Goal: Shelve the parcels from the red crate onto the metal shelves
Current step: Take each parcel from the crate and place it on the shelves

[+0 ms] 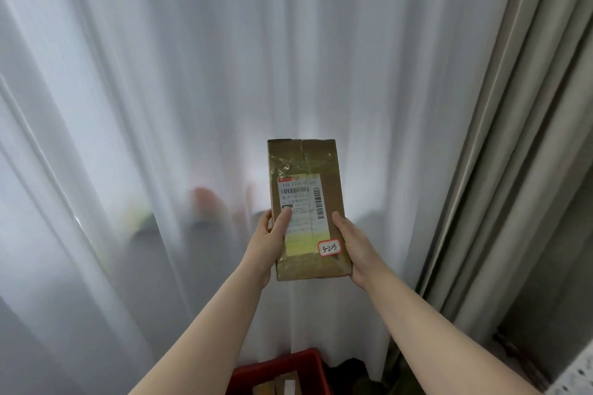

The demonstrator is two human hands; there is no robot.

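I hold a flat brown cardboard parcel point(308, 163) upright in front of me with both hands. It carries a white shipping label and a small red-edged sticker reading 3223. My left hand point(268, 242) grips its left edge, thumb lying across the label. My right hand point(353, 247) grips the right edge near the bottom corner. Low in view sits the red crate point(303, 362), with more parcels point(282, 383) partly visible inside it. No metal shelf is clearly in view.
A sheer white curtain point(192, 106) fills the view behind the parcel, with blurred coloured shapes point(205, 202) behind it. A heavier beige curtain point(500, 170) hangs at the right. A perforated pale surface point(574, 378) shows at the bottom right corner.
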